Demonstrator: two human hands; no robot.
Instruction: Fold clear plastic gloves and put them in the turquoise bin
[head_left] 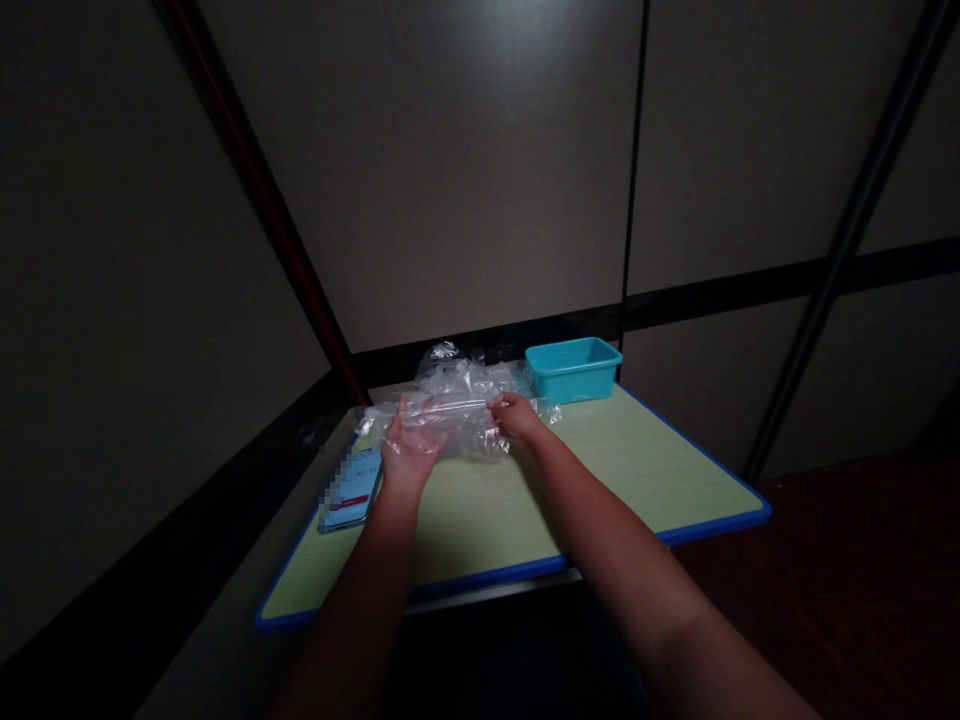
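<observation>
A crumpled sheet or bag of clear plastic (469,385) spreads over the back left of the yellow-green table (487,520). My left hand (411,445) is partly covered by the plastic, its fingers spread behind or inside the clear film. My right hand (514,415) pinches the plastic between thumb and fingers at the right part of a straight fold. Close beside my left hand lies a blue flat item (356,487) with a red mark, partly hidden by that hand.
A turquoise plastic basket (576,372) stands at the table's back right corner, close to the plastic. The table has a blue edge. Panelled walls (450,180) rise behind it and at the left.
</observation>
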